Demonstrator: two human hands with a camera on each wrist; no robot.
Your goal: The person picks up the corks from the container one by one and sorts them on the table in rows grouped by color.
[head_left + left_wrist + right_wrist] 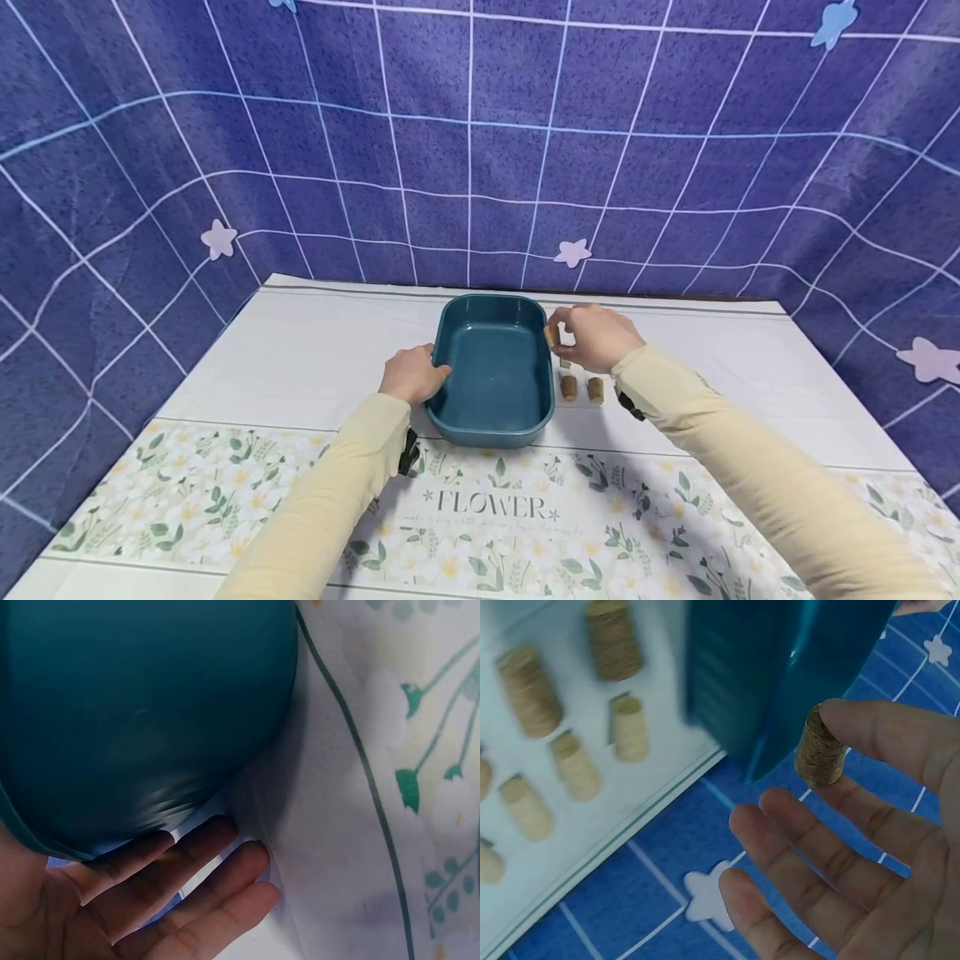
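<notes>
A teal rectangular basin (491,437) with rounded corners stands in the middle of the table. My left hand (412,375) grips its left rim, thumb over the inside and fingers along the outer wall. In the left wrist view, those fingers (202,877) lie outspread beside the basin's wall. Over the right rim, my right hand (596,337) pinches a brown speckled cork stopper (821,750) between thumb and index finger. The other fingers of that hand are loosely bent. Two brown cork stoppers (568,388) stand right of the basin, with another piece partly hidden by my right hand.
In the right wrist view, several paler tapered stoppers (575,766) stand near the brown ones on the white tabletop. A floral cloth band (495,533) printed "FLOWER" crosses the table's front. A blue gridded curtain (420,150) with star shapes rises behind and at both sides.
</notes>
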